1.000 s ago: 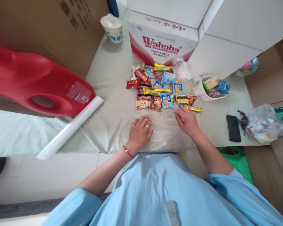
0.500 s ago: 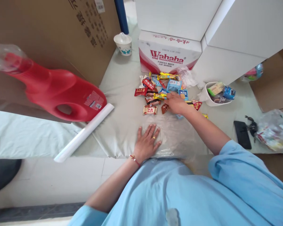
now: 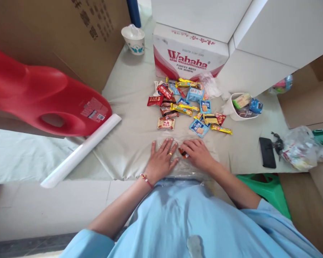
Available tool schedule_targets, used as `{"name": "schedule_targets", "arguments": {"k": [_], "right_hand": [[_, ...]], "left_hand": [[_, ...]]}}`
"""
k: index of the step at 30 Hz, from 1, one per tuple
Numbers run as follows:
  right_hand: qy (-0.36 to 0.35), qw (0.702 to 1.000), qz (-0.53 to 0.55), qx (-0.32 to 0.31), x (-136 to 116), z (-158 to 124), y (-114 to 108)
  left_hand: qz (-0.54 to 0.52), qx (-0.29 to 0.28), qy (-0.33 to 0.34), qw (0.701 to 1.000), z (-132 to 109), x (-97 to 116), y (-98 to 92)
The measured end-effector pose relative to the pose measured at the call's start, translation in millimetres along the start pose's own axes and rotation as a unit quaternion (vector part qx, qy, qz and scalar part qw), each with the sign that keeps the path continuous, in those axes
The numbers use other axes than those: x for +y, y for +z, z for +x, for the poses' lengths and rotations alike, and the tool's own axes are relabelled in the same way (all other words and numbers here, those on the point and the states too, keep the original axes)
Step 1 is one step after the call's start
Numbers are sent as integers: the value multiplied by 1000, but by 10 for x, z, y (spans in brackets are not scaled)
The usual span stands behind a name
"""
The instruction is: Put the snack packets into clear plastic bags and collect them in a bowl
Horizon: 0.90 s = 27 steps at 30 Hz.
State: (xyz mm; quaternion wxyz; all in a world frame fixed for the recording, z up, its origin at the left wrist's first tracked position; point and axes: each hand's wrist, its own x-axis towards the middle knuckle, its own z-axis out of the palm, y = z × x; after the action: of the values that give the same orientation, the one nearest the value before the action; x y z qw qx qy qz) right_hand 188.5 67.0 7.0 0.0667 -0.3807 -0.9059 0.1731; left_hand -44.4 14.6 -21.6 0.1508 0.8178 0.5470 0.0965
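At the near edge of the worktop, I see both hands resting on a sheet of clear plastic (image 3: pixel 177 168) spread over the grey cloth. The left hand (image 3: pixel 161 161) lies flat, its fingers spread wide and holding nothing. The right hand (image 3: pixel 197 154) is just beside it, fingers curled, thumb and forefinger pinched on a small red packet (image 3: pixel 183 153) that sits between the two hands on the plastic. A pile of wrapped snacks (image 3: pixel 181 107) lies toward the middle of the worktop, with a white cup (image 3: pixel 235 115) of more packets near its right side. A black phone (image 3: pixel 266 152) lies toward the right edge.
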Motion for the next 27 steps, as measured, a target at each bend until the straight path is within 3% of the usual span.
{"name": "schedule_targets", "arguments": {"k": [7, 14, 18, 22, 24, 27], "right_hand": [[-41, 998, 36, -32, 93, -361, 222], [35, 997, 44, 57, 342, -417, 266], [111, 989, 40, 84, 631, -545, 112], [167, 974, 62, 137, 856, -655, -209], [165, 972, 65, 156, 821, -589, -371], [119, 983, 41, 133, 548, -332, -449]], "left_hand": [[21, -4, -1, 1000, -52, -170, -39], [48, -32, -1, 998, -72, -277, -36], [54, -52, 7, 997, -64, -312, -56], [43, -73, 7, 996, -54, -338, -81], [42, -78, 4, 996, -48, -342, -86], [40, -78, 2, 996, -41, -341, -83]]}}
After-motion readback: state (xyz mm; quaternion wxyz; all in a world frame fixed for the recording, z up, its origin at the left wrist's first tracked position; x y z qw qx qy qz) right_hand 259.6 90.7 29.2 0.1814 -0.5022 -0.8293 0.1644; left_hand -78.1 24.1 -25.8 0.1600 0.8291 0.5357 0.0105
